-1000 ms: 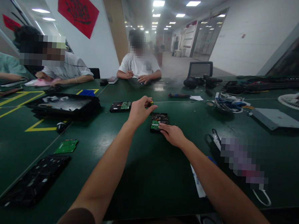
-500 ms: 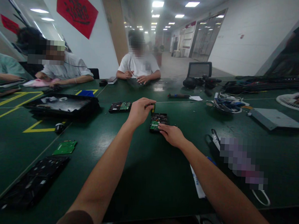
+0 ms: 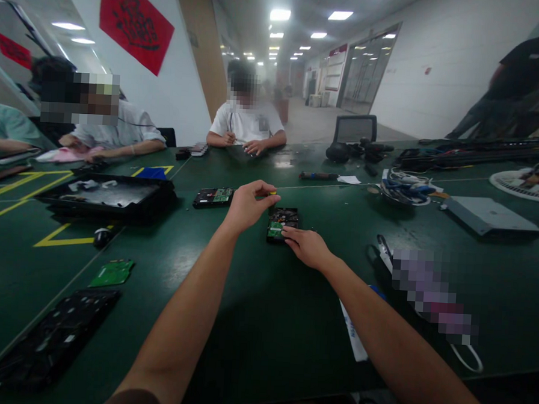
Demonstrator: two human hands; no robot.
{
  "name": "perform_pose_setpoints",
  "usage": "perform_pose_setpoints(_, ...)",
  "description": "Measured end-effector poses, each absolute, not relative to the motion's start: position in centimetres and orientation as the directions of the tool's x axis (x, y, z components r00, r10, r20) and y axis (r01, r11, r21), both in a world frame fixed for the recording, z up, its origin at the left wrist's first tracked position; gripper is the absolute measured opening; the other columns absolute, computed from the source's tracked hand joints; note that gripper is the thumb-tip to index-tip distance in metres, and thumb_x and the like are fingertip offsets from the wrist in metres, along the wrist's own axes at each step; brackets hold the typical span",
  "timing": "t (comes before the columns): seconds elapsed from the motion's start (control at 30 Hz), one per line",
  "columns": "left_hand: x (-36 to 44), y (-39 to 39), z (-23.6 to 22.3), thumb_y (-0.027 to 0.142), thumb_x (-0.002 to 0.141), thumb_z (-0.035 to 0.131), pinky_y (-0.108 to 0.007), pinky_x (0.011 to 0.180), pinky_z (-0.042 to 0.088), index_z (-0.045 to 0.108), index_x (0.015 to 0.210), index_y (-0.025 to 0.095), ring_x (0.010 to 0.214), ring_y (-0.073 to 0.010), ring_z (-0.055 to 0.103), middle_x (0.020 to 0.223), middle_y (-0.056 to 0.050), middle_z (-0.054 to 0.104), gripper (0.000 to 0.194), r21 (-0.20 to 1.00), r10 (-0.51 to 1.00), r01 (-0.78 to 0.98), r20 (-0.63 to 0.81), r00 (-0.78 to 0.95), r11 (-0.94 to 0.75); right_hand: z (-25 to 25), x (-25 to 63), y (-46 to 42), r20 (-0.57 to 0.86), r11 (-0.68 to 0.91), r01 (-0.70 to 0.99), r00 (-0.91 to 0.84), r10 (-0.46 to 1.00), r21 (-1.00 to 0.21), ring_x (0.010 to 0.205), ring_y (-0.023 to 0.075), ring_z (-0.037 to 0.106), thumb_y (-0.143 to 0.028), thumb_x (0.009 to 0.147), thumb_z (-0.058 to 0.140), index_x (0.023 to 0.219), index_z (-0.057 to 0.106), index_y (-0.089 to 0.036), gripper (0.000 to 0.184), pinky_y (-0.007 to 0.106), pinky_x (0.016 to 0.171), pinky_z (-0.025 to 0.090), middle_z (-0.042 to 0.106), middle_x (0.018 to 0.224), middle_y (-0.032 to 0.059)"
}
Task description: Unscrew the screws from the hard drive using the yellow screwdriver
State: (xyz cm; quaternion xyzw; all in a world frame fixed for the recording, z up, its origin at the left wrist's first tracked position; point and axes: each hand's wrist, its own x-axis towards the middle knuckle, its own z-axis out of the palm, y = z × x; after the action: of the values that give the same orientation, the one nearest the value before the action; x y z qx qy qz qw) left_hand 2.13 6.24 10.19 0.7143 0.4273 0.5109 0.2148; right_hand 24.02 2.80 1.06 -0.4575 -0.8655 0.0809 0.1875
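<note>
A hard drive (image 3: 276, 229) with a green circuit board lies on the dark green table in front of me. My right hand (image 3: 310, 245) grips its right side, fingertips resting on the board's near part. Just above the drive's far left corner, my left hand (image 3: 251, 204) pinches a small screwdriver (image 3: 273, 193) with yellow on its handle. The fingers cover most of that tool, and I cannot tell whether its tip touches the drive. Left of my left hand lies another hard drive (image 3: 213, 197), also with a green board.
At left are a black tray (image 3: 154, 199), a green circuit board (image 3: 112, 273) and a black plastic panel (image 3: 52, 338). To the right lie a cable bundle (image 3: 406, 188), a grey metal case (image 3: 494, 215) and a strapped pouch (image 3: 427, 288). A co-worker (image 3: 249, 122) sits opposite.
The yellow-and-black handle stood more in sight below my left fingers before; now only a yellow bit shows. My right hand stays on the hard drive. The view has shifted slightly.
</note>
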Motion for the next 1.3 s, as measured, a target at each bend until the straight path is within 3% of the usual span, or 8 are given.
perform_pose_setpoints(0.23,2.1,5.6,11.1,0.042,0.080,0.080,-0.030,0.072,0.054,0.073,0.081,0.019,0.077,-0.0175,0.068,0.081,-0.003,0.074,0.024,0.762,0.836,0.364,0.539,0.101,-0.536,1.2,24.0,2.7,0.267,0.569,0.760,-0.504,0.821,-0.314,0.125,0.0261,0.066,-0.035,0.102,0.054,0.136,0.066,-0.031,0.036,0.043,0.105,0.055,0.060,0.149,0.0002)
perform_pose_setpoints(0.4,2.1,5.5,10.9,0.044,0.078,0.082,-0.025,0.054,0.050,0.069,0.081,0.018,0.065,-0.0141,0.062,0.075,-0.002,0.068,0.030,0.865,0.893,0.225,0.442,0.085,-0.449,1.0,24.1,2.8,0.273,0.570,0.756,-0.503,0.820,-0.321,0.122,0.0256,0.068,-0.036,0.102,0.055,0.135,0.066,-0.032,0.035,0.042,0.102,0.056,0.061,0.148,-0.0001)
perform_pose_setpoints(0.77,2.2,5.3,10.7,0.043,0.080,0.082,-0.028,0.061,0.059,0.067,0.084,0.016,0.069,-0.0147,0.066,0.081,-0.006,0.071,0.031,0.915,0.928,0.154,0.365,0.080,-0.373,0.5,24.1,3.0,0.293,0.586,0.747,-0.511,0.808,-0.314,0.123,0.0257,0.067,-0.035,0.102,0.054,0.134,0.067,-0.031,0.034,0.044,0.104,0.056,0.059,0.149,-0.0016)
perform_pose_setpoints(1.3,3.0,4.9,10.9,0.042,0.082,0.078,-0.024,0.053,0.052,0.066,0.084,0.019,0.068,-0.0138,0.062,0.077,-0.003,0.067,0.025,0.896,0.919,0.205,0.381,0.099,-0.394,0.7,23.9,2.9,0.278,0.564,0.750,-0.491,0.825,-0.347,0.126,0.0254,0.066,-0.035,0.102,0.053,0.135,0.067,-0.033,0.035,0.044,0.107,0.054,0.059,0.149,-0.0028)
